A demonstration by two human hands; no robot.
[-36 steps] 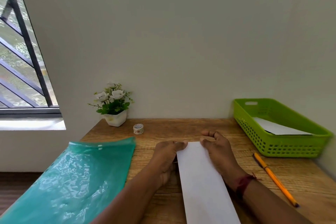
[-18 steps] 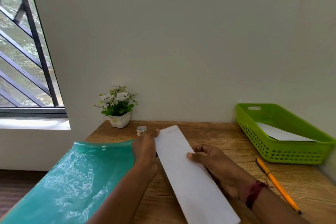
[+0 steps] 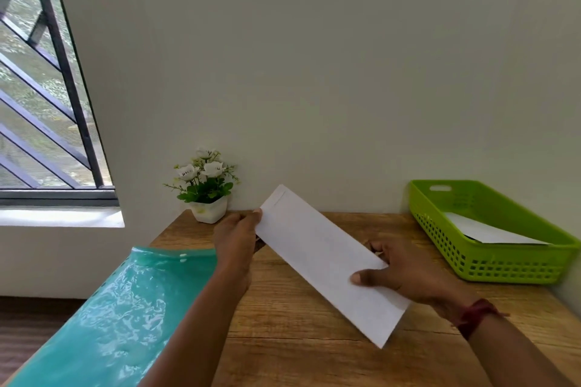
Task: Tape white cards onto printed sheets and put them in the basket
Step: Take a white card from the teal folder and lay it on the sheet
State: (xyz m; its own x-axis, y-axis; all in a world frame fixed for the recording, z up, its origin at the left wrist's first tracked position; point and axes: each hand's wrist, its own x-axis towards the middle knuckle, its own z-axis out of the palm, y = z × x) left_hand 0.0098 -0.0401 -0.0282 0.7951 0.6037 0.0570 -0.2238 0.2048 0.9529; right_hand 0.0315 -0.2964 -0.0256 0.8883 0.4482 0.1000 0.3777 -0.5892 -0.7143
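you've got the sheet (image 3: 327,258) lifted over the middle of the desk (image 3: 298,339), left hand (image 3: 237,239) pinching its far end, right hand (image 3: 405,273) gripping the near part, thumb on top. it's light and floppy, so hold both ends. basket (image 3: 500,264) sits at the back right corner.

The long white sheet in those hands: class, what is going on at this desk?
A person holds a long white paper sheet slantwise above the wooden desk. The left hand pinches its far end near the small potted white flowers, and the right hand grips its near edge. The green plastic basket on the right already holds a white paper. A teal plastic folder lies at the left. The sheet has not reached the basket.
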